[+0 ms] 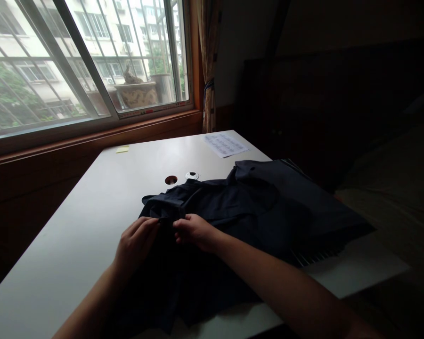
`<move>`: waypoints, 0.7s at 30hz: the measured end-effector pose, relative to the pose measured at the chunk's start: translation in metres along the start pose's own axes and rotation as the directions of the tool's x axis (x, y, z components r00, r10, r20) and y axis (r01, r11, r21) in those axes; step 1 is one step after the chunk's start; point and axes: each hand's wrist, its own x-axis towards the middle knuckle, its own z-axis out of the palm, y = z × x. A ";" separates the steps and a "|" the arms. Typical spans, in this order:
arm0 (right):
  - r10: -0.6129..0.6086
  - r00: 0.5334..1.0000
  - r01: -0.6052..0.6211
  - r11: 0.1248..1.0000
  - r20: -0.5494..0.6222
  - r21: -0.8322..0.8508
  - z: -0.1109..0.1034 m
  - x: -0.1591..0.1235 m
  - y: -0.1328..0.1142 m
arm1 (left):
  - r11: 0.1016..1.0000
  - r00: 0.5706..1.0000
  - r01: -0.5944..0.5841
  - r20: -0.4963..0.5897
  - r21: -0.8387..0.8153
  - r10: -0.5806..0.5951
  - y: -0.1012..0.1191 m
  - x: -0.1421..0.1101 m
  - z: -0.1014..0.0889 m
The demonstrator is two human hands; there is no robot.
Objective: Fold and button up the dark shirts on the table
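A dark navy garment (pixel 254 207) lies spread and crumpled over the right half of the white table. A pale striped edge shows at its lower right. My left hand (pixel 136 240) pinches a fold of the cloth at the garment's left end. Just right of it, my right hand (pixel 194 231) is closed on the same cloth, thumb on top. A short stretch of dark fabric runs between the two hands. Deep shadow hides the cloth below them, and I cannot make out which part of the garment they grip.
The white table (pixel 81 221) has a round cable hole (pixel 171 180) with a white ring cap (pixel 192 175) beside it. A printed sheet (pixel 226 144) lies at the far corner, a yellow note (pixel 122 149) at the far left. Behind are a barred window (pixel 102 61) and a tied curtain (pixel 209 94).
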 end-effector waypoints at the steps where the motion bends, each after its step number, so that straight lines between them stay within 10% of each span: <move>1: -0.039 0.999 0.039 0.999 -0.020 0.007 0.000 0.001 -0.001 | 0.998 0.998 0.056 -0.012 -0.020 -0.056 0.000 0.000 0.000; 12: -0.487 0.789 0.502 0.863 -0.374 -0.064 -0.026 0.002 -0.036 | 0.805 0.843 0.532 0.252 -0.262 -0.475 0.001 0.015 -0.023; 17: -0.517 0.771 0.536 0.842 -0.373 -0.060 -0.026 0.003 -0.035 | 0.886 0.845 0.423 0.435 -0.190 -0.310 -0.014 0.013 -0.037; 21: -0.500 0.815 0.516 0.856 -0.292 -0.025 -0.017 -0.002 -0.033 | 0.977 0.916 0.213 0.349 -0.009 -0.196 -0.018 0.010 -0.044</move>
